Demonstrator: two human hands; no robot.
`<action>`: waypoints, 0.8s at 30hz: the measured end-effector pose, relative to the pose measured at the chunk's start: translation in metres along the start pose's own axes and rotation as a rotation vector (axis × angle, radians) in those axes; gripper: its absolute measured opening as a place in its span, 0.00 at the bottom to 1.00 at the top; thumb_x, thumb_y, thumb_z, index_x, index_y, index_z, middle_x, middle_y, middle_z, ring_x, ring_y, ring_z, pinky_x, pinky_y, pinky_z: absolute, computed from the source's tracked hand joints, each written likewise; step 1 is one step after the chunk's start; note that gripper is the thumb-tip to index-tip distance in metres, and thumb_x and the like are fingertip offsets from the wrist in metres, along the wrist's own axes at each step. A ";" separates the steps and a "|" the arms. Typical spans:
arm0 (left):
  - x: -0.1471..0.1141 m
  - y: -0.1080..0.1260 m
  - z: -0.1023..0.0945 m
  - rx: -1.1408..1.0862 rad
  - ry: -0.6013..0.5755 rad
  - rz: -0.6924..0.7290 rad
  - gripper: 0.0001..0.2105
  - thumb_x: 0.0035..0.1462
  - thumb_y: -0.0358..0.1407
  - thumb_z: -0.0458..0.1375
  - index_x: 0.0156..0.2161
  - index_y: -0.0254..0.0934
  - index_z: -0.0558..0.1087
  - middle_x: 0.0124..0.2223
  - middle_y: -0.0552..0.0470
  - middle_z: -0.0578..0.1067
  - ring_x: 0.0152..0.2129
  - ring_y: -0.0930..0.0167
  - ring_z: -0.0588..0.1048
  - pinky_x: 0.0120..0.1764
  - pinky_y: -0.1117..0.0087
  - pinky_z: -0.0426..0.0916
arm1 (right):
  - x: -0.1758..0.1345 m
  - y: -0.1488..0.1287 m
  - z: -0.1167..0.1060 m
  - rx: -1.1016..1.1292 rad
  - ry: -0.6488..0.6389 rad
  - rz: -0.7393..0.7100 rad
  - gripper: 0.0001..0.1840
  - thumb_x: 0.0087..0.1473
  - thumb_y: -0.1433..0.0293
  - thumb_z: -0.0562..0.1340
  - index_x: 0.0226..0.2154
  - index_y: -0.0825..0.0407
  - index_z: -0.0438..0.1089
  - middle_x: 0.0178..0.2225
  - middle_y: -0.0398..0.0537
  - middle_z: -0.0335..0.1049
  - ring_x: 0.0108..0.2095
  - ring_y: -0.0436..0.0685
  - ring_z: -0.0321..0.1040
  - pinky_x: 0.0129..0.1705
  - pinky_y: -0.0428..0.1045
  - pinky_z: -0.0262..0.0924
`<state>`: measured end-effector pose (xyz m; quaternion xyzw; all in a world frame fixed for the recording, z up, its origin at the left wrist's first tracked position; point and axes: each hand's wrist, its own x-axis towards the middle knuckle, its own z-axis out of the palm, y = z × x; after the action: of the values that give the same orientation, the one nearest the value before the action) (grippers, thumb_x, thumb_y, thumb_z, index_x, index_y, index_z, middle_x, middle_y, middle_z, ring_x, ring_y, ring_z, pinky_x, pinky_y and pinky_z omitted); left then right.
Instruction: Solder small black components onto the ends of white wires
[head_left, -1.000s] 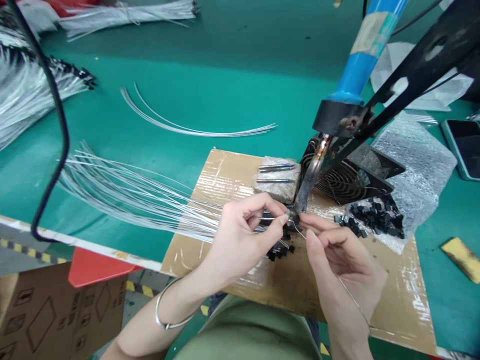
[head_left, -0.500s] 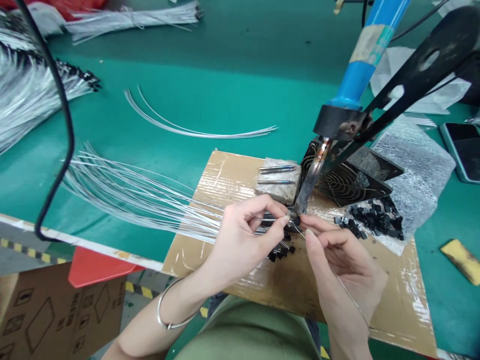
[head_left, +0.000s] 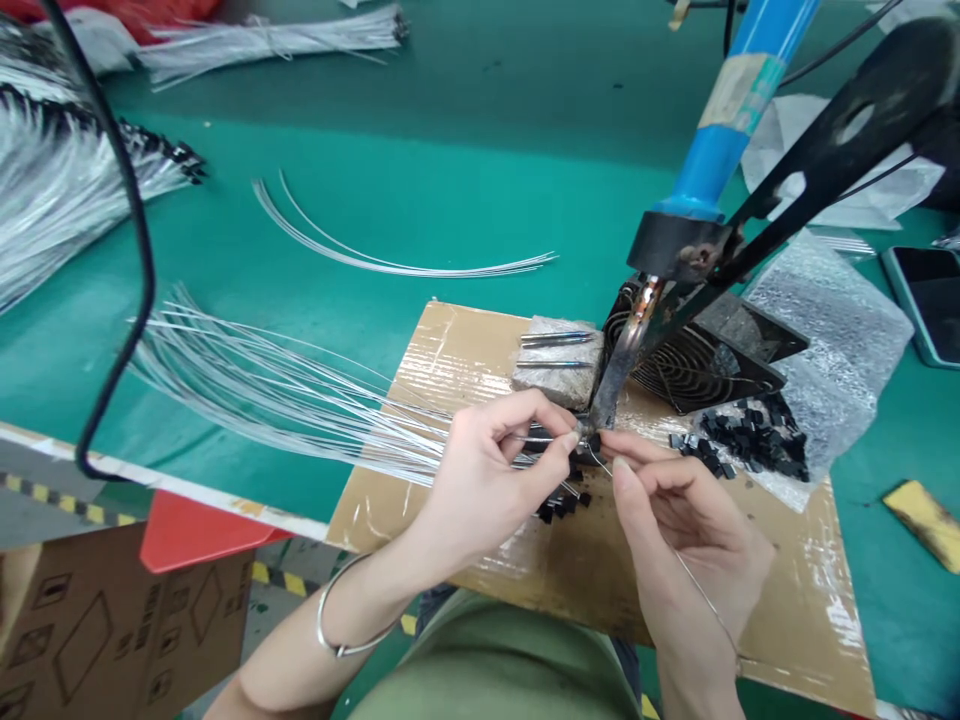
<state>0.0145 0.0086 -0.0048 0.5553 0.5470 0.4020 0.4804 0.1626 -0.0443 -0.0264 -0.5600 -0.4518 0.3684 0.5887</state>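
Note:
Below the tip of a blue-handled soldering iron (head_left: 613,375), my two hands meet. My left hand (head_left: 491,470) is closed, thumb and forefinger pinching the end of a thin white wire; fingers partly hide it. A small black piece (head_left: 594,442) sits at those fingertips, right under the iron's tip. My right hand (head_left: 686,530) is closed on a thin strand of solder wire (head_left: 705,600), which runs across the palm and out toward the iron. Its forefinger reaches beside the black piece. Many white wires (head_left: 300,400) fan out left of my left hand, black ends (head_left: 562,503) beneath it.
A cardboard sheet (head_left: 795,600) lies under the work. Around the iron are a block with metal tips (head_left: 556,375), a black fan (head_left: 690,360), loose black pieces (head_left: 757,435), a yellow sponge (head_left: 922,525) and a phone (head_left: 926,300). A black cable (head_left: 139,250) hangs at left.
Both hands hold almost the same position under the iron. The whole view has shifted very slightly; nothing has been let go.

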 end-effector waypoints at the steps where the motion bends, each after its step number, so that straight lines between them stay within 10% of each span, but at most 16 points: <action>1: 0.000 0.000 0.000 -0.001 0.001 0.001 0.04 0.55 0.31 0.63 0.29 0.35 0.78 0.32 0.48 0.83 0.22 0.73 0.70 0.24 0.71 0.56 | 0.000 0.000 0.000 -0.002 0.002 0.000 0.11 0.64 0.73 0.70 0.30 0.49 0.73 0.46 0.43 0.86 0.46 0.49 0.84 0.51 0.40 0.75; 24: 0.000 0.000 0.000 0.007 0.019 0.080 0.05 0.55 0.28 0.63 0.28 0.35 0.78 0.30 0.51 0.82 0.18 0.77 0.60 0.21 0.72 0.52 | 0.000 -0.002 0.002 -0.046 0.033 -0.037 0.12 0.64 0.73 0.70 0.28 0.50 0.73 0.44 0.47 0.86 0.43 0.54 0.85 0.48 0.46 0.78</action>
<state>0.0145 0.0088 -0.0047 0.5746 0.5302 0.4243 0.4568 0.1605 -0.0442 -0.0248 -0.5710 -0.4607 0.3378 0.5896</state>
